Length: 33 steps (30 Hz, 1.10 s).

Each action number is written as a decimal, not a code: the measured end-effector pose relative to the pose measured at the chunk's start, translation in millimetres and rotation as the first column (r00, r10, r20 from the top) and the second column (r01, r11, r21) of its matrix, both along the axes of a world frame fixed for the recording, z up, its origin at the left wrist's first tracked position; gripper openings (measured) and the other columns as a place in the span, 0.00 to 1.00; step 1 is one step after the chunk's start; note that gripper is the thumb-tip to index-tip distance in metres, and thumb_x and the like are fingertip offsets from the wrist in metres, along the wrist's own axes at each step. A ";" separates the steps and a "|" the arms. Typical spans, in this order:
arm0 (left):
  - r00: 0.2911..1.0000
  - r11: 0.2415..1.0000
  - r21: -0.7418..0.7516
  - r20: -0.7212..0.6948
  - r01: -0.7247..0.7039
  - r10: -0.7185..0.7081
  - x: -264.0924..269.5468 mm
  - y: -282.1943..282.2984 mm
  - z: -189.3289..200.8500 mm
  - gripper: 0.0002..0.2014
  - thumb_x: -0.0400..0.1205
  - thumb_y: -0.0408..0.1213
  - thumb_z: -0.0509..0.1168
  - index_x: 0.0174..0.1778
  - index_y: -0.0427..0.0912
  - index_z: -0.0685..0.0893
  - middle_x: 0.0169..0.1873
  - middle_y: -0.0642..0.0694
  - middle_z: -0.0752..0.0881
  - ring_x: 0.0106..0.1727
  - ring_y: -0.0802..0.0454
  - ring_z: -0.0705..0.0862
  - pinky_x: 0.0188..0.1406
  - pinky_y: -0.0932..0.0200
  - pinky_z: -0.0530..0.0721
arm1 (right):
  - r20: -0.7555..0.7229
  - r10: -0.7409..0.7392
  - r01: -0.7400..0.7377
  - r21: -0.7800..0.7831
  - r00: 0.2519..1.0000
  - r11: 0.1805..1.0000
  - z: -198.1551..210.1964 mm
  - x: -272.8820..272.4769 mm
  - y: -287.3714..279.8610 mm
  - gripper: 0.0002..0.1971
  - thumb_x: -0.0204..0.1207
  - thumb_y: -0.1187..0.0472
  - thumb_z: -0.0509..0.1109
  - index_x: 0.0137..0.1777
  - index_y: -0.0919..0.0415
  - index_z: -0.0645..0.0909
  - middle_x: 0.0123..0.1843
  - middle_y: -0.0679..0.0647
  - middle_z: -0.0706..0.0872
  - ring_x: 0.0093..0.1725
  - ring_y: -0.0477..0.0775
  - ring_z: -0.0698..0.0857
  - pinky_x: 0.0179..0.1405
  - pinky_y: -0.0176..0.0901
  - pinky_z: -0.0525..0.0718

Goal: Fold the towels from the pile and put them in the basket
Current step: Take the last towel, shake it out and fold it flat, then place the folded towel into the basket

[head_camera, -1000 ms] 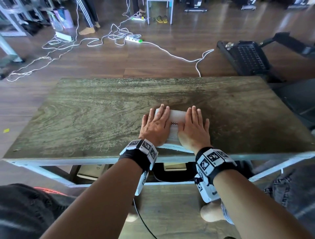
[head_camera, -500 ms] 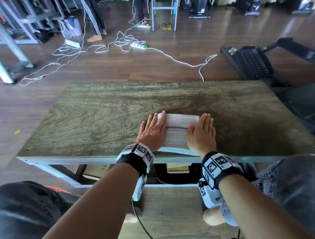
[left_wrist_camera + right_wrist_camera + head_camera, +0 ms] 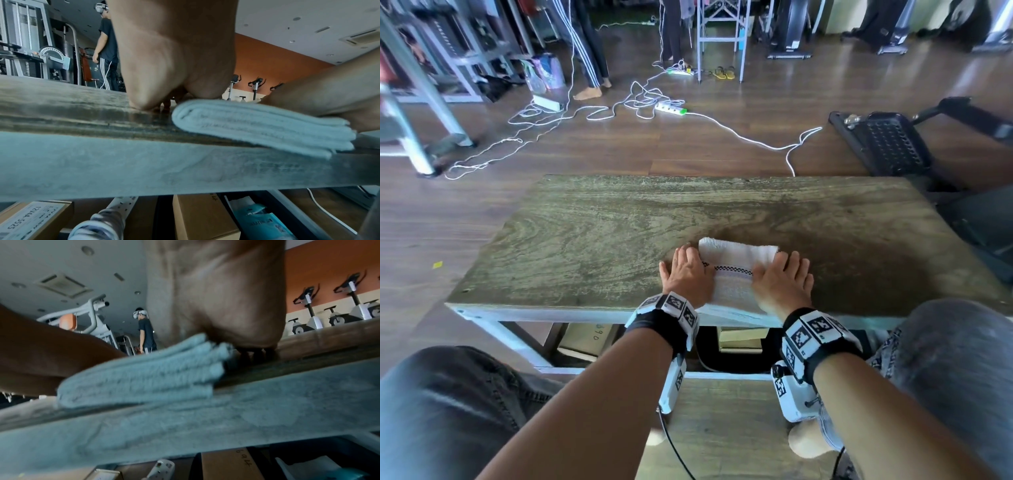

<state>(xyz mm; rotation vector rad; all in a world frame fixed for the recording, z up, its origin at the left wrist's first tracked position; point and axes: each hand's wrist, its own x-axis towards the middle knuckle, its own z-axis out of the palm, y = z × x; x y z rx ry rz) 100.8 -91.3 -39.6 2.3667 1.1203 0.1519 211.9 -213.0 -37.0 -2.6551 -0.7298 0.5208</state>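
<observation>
A folded white towel (image 3: pixel 732 270) with a thin checked stripe lies at the near edge of the wooden table (image 3: pixel 592 240). My left hand (image 3: pixel 685 274) lies flat with straight fingers along the towel's left side, partly on the table. My right hand (image 3: pixel 780 281) lies flat over its right side. From below, the left wrist view shows the towel (image 3: pixel 257 125) as a stack of layers under my left hand (image 3: pixel 174 65). In the right wrist view the towel's (image 3: pixel 144 376) layered end sits under my right hand (image 3: pixel 216 296). No basket or towel pile is in view.
A black perforated seat or frame (image 3: pixel 890 144) stands on the floor beyond the table's far right corner. White cables and a power strip (image 3: pixel 671 108) lie on the floor behind. Cardboard boxes (image 3: pixel 203 217) sit under the table. A person (image 3: pixel 146 332) stands far back.
Both hands have slid apart from the towel's middle to its left and right sides, uncovering the striped top. The head view has tilted up, showing more floor.
</observation>
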 end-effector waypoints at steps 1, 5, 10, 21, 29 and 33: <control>1.000 1.000 -0.018 -0.028 0.008 -0.009 -1.9 0.6 6.3 0.22 0.87 0.46 0.57 0.73 0.38 0.68 0.76 0.42 0.67 0.81 0.45 0.64 0.83 0.35 0.53 | -0.034 0.007 -0.007 -0.002 0.999 1.000 3.2 -1.9 -0.7 0.32 0.88 0.46 0.47 0.86 0.62 0.48 0.90 0.62 0.39 0.88 0.64 0.37 0.87 0.61 0.40; 0.996 0.987 -0.146 -0.061 0.062 -0.072 -11.8 10.9 38.4 0.15 0.83 0.39 0.63 0.60 0.33 0.78 0.54 0.40 0.79 0.54 0.42 0.82 0.49 0.54 0.84 | -0.147 0.020 -0.019 0.010 0.989 1.000 15.8 -9.8 -6.5 0.35 0.87 0.47 0.55 0.86 0.65 0.50 0.89 0.60 0.46 0.88 0.64 0.43 0.87 0.61 0.44; 0.990 0.952 -0.279 0.099 0.126 -0.102 -40.8 12.6 54.7 0.12 0.87 0.37 0.61 0.52 0.29 0.83 0.37 0.42 0.80 0.30 0.52 0.78 0.25 0.61 0.76 | -0.154 -0.002 0.046 0.282 0.988 0.958 32.8 -35.9 -14.7 0.13 0.85 0.55 0.57 0.63 0.61 0.63 0.51 0.55 0.80 0.57 0.61 0.81 0.73 0.62 0.69; 0.813 0.934 -0.348 0.518 -0.082 0.264 -134.8 3.0 81.4 0.17 0.78 0.38 0.72 0.58 0.36 0.78 0.49 0.38 0.86 0.44 0.46 0.85 0.46 0.41 0.88 | -0.296 0.170 0.076 0.667 0.940 0.742 104.5 -116.3 -7.1 0.22 0.80 0.75 0.52 0.68 0.56 0.52 0.43 0.48 0.66 0.37 0.45 0.74 0.30 0.41 0.71; 0.597 0.880 -0.359 0.647 -0.310 0.474 -210.2 21.9 131.4 0.15 0.77 0.38 0.75 0.54 0.38 0.80 0.46 0.43 0.87 0.43 0.48 0.84 0.45 0.50 0.86 | -0.148 0.258 -0.073 0.725 0.955 0.685 146.1 -178.8 37.6 0.26 0.80 0.71 0.57 0.71 0.52 0.50 0.43 0.48 0.73 0.37 0.49 0.79 0.26 0.34 0.73; 0.516 0.845 -0.366 0.673 -0.390 0.530 -248.5 30.2 147.6 0.18 0.76 0.42 0.76 0.56 0.40 0.78 0.46 0.45 0.89 0.40 0.53 0.86 0.34 0.60 0.82 | -0.126 0.324 -0.114 0.770 0.938 0.628 154.4 -207.1 61.0 0.23 0.80 0.72 0.57 0.63 0.48 0.53 0.44 0.51 0.73 0.36 0.51 0.77 0.26 0.40 0.73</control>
